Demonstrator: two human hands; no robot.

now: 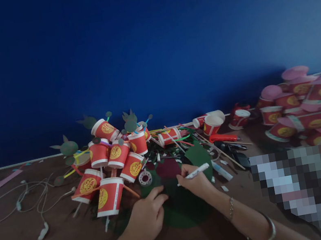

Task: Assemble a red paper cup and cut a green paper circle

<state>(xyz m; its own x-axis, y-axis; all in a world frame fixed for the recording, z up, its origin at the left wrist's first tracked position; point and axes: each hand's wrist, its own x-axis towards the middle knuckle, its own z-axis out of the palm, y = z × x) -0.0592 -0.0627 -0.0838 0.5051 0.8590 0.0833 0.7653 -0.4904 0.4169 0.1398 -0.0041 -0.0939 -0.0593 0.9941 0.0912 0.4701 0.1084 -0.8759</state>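
Note:
My right hand (194, 182) is closed around a white marker (199, 170), its tip end pointing left, low over dark green paper (191, 209). Beside it my left hand (147, 213) rests at the paper's left edge, fingers stretched toward the middle and holding nothing. A dark red paper piece (168, 168) lies just beyond the two hands. Close above my left fingers is a roll of tape (145, 178). Another green paper piece (198, 155) sits behind my right hand. Marks on the dark paper are too dim to make out.
Red paper cups (110, 197) with stick limbs and green paper heads are heaped at left. More cups with pink paper (310, 122) stand at right. A white cable (39, 199) lies far left, a red tool (224, 137) behind. A pixelated patch covers the lower right.

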